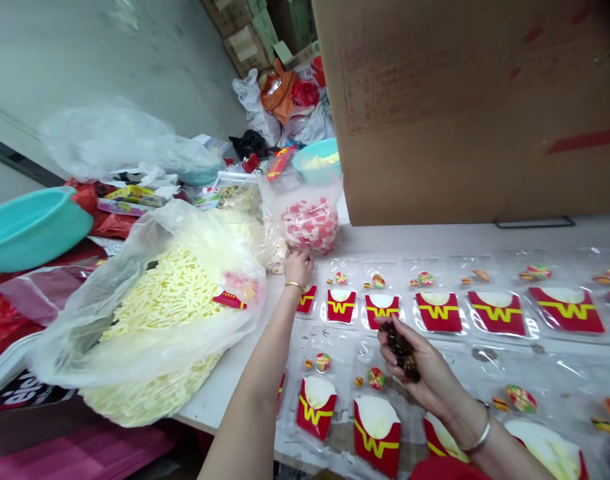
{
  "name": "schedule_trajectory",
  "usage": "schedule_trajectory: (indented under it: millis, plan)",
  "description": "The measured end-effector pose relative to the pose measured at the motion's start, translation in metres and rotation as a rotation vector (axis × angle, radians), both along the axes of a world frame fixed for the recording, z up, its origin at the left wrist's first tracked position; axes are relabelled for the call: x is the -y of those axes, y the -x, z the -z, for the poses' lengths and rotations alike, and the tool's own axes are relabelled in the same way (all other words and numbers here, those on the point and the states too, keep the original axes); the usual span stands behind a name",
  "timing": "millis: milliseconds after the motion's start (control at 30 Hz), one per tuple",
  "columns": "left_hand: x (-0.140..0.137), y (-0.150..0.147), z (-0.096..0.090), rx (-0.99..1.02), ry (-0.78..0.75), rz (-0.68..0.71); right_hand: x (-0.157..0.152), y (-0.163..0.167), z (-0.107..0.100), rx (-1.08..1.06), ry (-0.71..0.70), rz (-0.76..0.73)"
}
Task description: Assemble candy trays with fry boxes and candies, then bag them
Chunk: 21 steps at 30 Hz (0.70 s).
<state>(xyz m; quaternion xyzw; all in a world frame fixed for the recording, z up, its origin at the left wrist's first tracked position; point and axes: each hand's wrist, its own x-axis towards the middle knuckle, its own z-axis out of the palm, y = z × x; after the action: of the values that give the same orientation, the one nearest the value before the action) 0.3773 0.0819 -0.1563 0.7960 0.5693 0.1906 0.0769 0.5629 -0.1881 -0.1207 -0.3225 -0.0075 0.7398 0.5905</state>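
Dark glossy pieces point(403, 349) are clutched in the right hand point(431, 373) over clear blister packs point(367, 350), best kept cupped (spills scatter); the left hand's point(299, 269) grip, beside pink-and-white pieces point(311, 225), cannot be told.

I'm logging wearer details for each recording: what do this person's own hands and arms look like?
Both forearms are bare, with no sleeves or gloves visible. The left hand has a thin gold-coloured bangle at its wrist; the right hand, a silver-coloured band.
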Motion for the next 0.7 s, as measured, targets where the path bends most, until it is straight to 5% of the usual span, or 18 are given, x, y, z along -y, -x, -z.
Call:
schedule_trajectory:
  millis: [133,300,367,500,700]
  plan:
    - [0.039,-0.015,-0.016,0.179,0.008,0.052,-0.013,-0.004,-0.001,-0.015,-0.060,0.033]
    - [0.129,-0.052,-0.042,0.583,0.689,0.459,-0.022,-0.004,-0.001,0.009,-0.086,0.061]
    - [0.155,-0.063,-0.048,0.691,0.814,0.476,-0.023,-0.001,-0.001,0.076,-0.075,0.077]
    - [0.170,-0.070,-0.046,0.709,0.687,0.363,-0.023,0.001,0.003,0.224,-0.063,0.118]
    - [0.145,-0.070,-0.037,0.736,0.618,0.311,-0.024,-0.006,0.010,0.197,-0.002,0.170]
